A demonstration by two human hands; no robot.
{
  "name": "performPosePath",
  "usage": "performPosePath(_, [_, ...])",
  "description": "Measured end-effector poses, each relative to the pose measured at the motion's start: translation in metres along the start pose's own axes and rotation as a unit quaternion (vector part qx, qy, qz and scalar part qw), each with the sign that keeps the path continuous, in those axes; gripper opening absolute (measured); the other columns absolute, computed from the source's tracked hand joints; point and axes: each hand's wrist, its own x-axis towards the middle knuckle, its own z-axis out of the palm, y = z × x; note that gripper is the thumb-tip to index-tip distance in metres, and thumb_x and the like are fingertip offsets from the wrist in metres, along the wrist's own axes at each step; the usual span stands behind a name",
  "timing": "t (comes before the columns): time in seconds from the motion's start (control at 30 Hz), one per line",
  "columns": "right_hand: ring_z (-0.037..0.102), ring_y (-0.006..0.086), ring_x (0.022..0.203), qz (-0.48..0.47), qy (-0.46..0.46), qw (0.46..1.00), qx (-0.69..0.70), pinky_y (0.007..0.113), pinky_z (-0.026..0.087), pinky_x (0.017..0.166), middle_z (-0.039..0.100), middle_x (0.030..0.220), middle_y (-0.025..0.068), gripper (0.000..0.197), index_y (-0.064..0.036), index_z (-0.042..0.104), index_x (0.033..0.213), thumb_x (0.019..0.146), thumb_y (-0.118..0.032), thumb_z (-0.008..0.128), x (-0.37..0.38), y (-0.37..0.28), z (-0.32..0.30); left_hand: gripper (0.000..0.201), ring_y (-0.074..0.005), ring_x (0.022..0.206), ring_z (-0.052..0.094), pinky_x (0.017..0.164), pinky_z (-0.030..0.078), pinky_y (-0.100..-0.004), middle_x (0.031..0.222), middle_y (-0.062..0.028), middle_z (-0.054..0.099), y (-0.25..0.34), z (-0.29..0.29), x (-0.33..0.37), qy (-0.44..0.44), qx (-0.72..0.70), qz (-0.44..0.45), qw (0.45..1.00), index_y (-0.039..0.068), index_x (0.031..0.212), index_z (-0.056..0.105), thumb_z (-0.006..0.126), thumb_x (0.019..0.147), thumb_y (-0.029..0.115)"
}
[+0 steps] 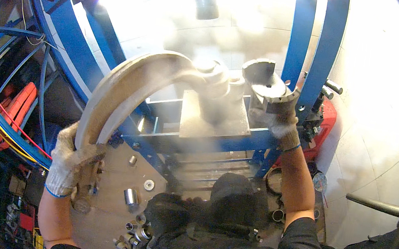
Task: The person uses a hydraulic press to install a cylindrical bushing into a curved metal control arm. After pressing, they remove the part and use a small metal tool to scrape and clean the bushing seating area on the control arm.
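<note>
A large curved metal arm (130, 76), which looks like a vehicle suspension control arm, lies with its thick jointed end (210, 78) at a flat metal plate (194, 124) on the blue press frame (212, 138). My gloved left hand (73, 156) is closed around the arm's lower left part. My gloved right hand (282, 122) grips a short, thick metal sleeve (268, 90) with a cut-out rim, just right of the jointed end. Part of the right fingers is hidden behind the sleeve. Haze blurs the middle of the view.
Blue uprights (299, 42) stand beyond the plate, with a dark press ram (205, 3) overhead. Below lie a metal cylinder (131, 196), a ring (149, 185) and several sleeves. Coloured hoses (5, 125) hang at left. A red machine part (326, 122) stands right, near a metal bar (374, 204).
</note>
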Motion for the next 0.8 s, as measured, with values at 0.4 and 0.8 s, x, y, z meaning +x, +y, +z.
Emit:
performPosePath(0.4, [0.066,0.015,0.101,0.126,0.082,0.882,0.447,0.029,0.057,0.086,0.068,0.114,0.0063,0.069,-0.0047,0.06,0.125,0.067,-0.024,0.093,0.065,-0.009,-0.045,0.049,-0.0124,0.062,0.066,0.055,0.053,-0.0279,0.081,-0.0082,0.071,0.046,0.005,0.001,-0.065,0.156,0.008,0.986,0.001,0.115,0.068,0.082,0.075,0.024])
performPosePath(0.8, [0.069,0.0188,0.085,0.091,0.035,0.942,0.32,0.031,0.058,0.077,0.069,0.095,0.0066,0.033,-0.0069,0.066,0.109,0.083,-0.025,0.072,0.106,-0.056,-0.068,0.055,-0.0114,0.066,0.067,0.06,0.056,-0.0275,0.081,-0.0079,0.071,0.036,-0.004,0.008,-0.081,0.137,0.01,0.987,0.001,0.118,0.067,0.082,0.078,0.035])
